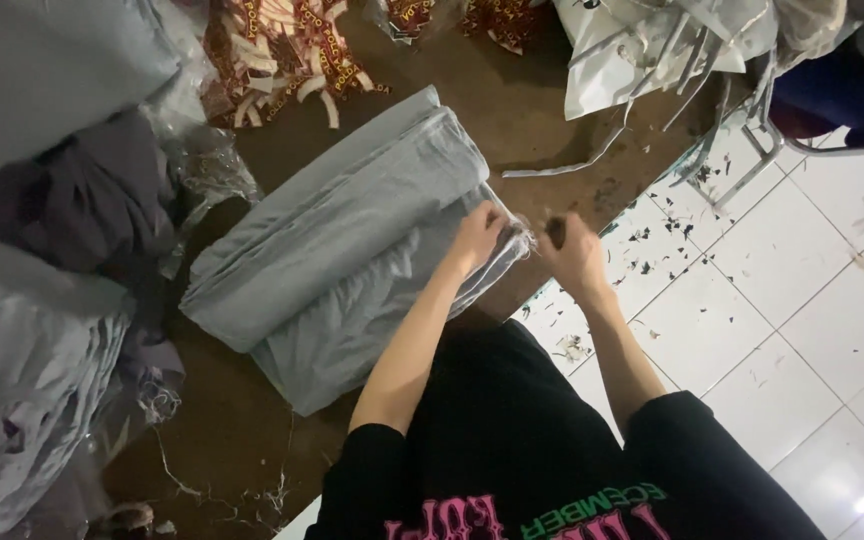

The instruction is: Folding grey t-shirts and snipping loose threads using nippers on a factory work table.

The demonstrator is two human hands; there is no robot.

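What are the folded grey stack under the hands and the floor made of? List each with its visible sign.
Folded grey stack: looks like soft matte woven or knit fabric; it creases and drapes at the edges.
Floor: seemingly glazed white ceramic tile; glossy glare and dark grout lines show.

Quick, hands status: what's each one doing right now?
Left hand: closed, pinching the edge of the folded grey fabric.
Right hand: closed into a fist around a small dark thing; what it is cannot be told.
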